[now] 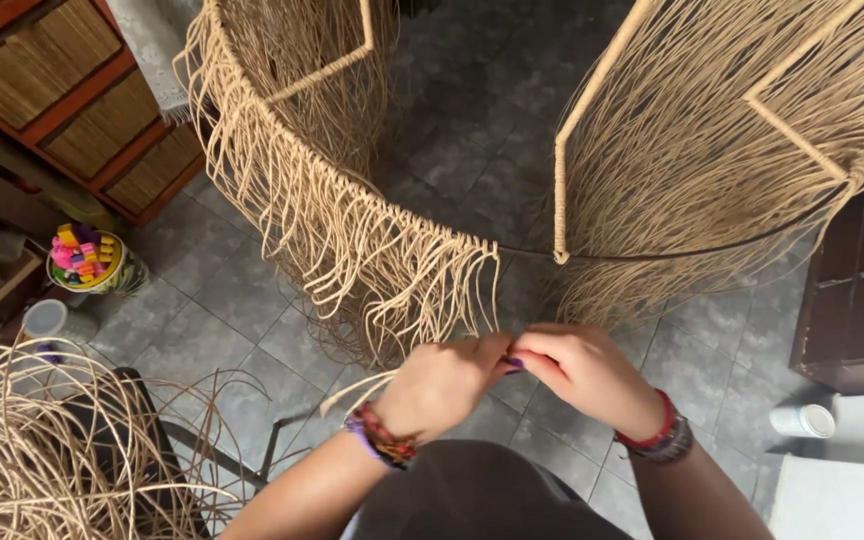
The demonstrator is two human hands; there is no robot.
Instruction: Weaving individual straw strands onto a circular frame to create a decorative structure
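Left hand [442,385] and right hand [582,370] meet fingertip to fingertip just below the ring [642,255], a dark hoop hung with tan cords. Both are closed narrowly, pinching one cord [357,390] between them; its loose end trails out past the left wrist. The fringe [372,260] already on the ring hangs directly above the left hand, touching its knuckles. A cord pile [42,450] lies well left of the ring, below a tub of pegs [87,260].
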